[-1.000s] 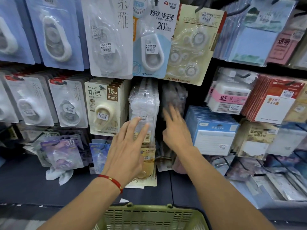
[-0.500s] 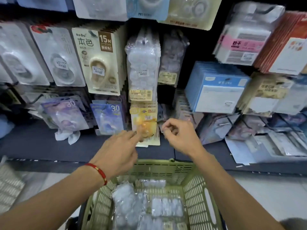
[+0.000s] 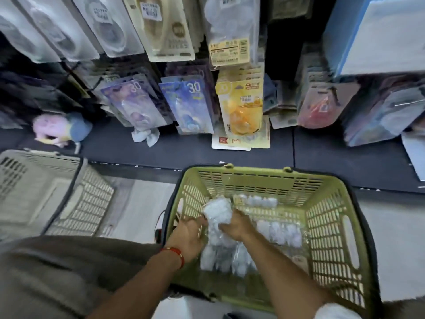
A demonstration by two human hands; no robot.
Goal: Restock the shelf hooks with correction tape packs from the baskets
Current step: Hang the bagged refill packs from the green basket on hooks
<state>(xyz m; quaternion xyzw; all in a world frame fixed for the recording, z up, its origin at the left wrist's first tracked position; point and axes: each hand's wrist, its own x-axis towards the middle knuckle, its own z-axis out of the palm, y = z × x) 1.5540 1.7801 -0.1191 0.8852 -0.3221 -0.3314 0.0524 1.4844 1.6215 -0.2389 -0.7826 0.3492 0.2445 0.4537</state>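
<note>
A green slatted basket [image 3: 326, 229] sits on the floor below the shelf, with several clear correction tape packs lying in it. Both my hands are down inside it. My left hand [image 3: 187, 233], with a red cord at the wrist, and my right hand [image 3: 236, 226] grip one bundle of clear correction tape packs [image 3: 217, 211] from either side. More packs [image 3: 278, 233] lie flat on the basket floor to the right. Above, the shelf hooks carry hanging correction tape packs, among them a clear row [image 3: 227, 21] with a yellow label.
A beige basket [image 3: 41, 180] stands on the floor to the left. The dark shelf ledge [image 3: 179, 150] runs across, with purple packs [image 3: 135, 104], blue packs [image 3: 188, 104] and yellow packs [image 3: 241, 107] leaning on it. A blue box [image 3: 377, 38] hangs at upper right. My knee fills the lower left.
Both hands have dropped from the hanging packs on the shelf down into the green basket and taken hold of a bundle of clear packs. The view has tilted downward.
</note>
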